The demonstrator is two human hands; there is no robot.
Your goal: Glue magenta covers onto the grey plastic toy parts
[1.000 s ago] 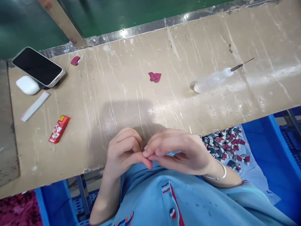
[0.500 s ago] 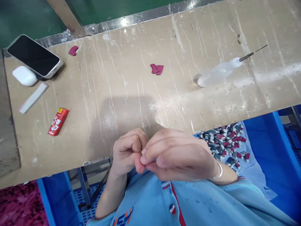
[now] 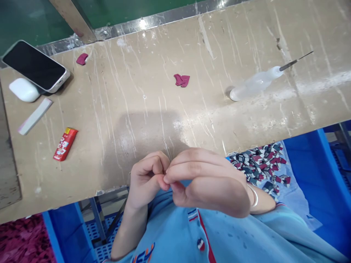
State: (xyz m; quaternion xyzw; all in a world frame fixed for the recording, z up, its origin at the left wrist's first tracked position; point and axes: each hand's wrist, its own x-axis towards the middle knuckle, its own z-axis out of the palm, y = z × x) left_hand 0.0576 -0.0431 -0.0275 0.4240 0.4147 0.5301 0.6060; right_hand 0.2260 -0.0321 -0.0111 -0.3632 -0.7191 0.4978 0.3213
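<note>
My left hand (image 3: 149,179) and my right hand (image 3: 210,179) meet at the fingertips just off the table's near edge. Both are closed in a pinch, and whatever lies between the fingertips is hidden. Beyond them on the scratched table (image 3: 123,120) are two overlapping dark red pieces (image 3: 182,80). A translucent bottle with a thin metal needle tip (image 3: 255,84) lies on its side to the right. One more dark red piece (image 3: 82,59) is near the back edge at the left.
At the left are a phone (image 3: 35,65), a white case (image 3: 24,90), a pale strip (image 3: 35,116) and a red packet (image 3: 65,144). Below the table stand a blue bin of mixed small pieces (image 3: 260,164) and another holding dark red pieces (image 3: 26,241).
My right hand has turned slightly, its thumb now tucked closer to the fingertips. My left fingertips have shifted a little upward. The view has moved slightly.
</note>
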